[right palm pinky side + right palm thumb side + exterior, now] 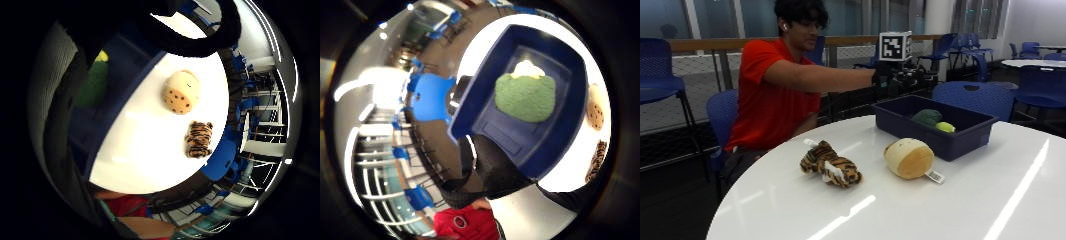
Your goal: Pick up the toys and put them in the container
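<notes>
The gloved right hand (pixel 896 75) was held above the dark blue plastic container (pixel 949 137); its fingers could not be made out. Two soft, light plush toys, a striped tiger (pixel 828 165) and a round tan cookie (pixel 909 158), lay on the white table (pixel 959 210), best gripped around their middles.

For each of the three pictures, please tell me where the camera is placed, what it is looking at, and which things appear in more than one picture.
Outside view: across the white table, facing the seated person; gloved right hand above the blue container; tiger toy and round tan toy on the table.
Little finger side palm view: looks down past the container's wall at both table toys; black strap at edge.
Thumb side palm view: looks into the container at the green toy; strap shows.
Shared: container, tiger and tan toy appear in all three.
</notes>
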`<action>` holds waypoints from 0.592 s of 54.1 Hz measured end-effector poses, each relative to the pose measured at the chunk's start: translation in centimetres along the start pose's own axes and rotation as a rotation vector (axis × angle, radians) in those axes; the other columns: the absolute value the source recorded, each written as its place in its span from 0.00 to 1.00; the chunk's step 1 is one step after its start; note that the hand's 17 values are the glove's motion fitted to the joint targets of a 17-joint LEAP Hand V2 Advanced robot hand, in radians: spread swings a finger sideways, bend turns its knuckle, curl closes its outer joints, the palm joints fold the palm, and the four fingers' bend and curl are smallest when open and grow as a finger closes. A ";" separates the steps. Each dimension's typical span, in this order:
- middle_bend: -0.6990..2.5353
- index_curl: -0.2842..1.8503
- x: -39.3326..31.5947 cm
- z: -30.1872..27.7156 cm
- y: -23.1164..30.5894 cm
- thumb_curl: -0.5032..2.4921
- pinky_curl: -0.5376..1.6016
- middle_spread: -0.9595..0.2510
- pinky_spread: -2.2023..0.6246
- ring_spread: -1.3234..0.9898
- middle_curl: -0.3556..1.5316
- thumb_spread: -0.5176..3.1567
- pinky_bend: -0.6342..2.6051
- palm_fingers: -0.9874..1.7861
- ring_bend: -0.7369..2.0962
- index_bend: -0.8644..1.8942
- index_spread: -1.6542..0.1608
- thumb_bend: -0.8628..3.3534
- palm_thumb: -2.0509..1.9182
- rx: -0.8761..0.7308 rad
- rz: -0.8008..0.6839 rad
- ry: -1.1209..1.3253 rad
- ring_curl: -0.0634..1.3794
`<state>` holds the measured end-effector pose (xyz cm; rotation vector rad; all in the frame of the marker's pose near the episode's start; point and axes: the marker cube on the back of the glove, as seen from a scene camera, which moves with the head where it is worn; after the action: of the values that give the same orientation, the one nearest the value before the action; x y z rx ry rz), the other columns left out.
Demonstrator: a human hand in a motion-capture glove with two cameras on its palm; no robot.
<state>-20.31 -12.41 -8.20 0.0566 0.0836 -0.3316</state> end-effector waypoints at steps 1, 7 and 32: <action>0.25 0.35 0.5 -0.1 0.2 0.32 0.41 0.67 0.80 0.54 0.42 0.44 0.46 0.26 0.32 0.35 0.73 0.19 0.52 0.002 0.045 -0.012 0.25; 0.25 0.34 4.1 -0.2 3.1 0.31 0.40 0.69 0.80 0.55 0.39 0.44 0.44 0.27 0.32 0.36 0.73 0.19 0.50 -0.016 0.095 -0.034 0.24; 0.26 0.30 21.9 7.7 12.7 0.26 0.39 0.71 0.81 0.56 0.34 0.42 0.41 0.29 0.31 0.37 0.73 0.19 0.49 -0.139 0.352 0.012 0.20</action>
<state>5.02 -8.03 -1.98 -0.0641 0.1066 0.0264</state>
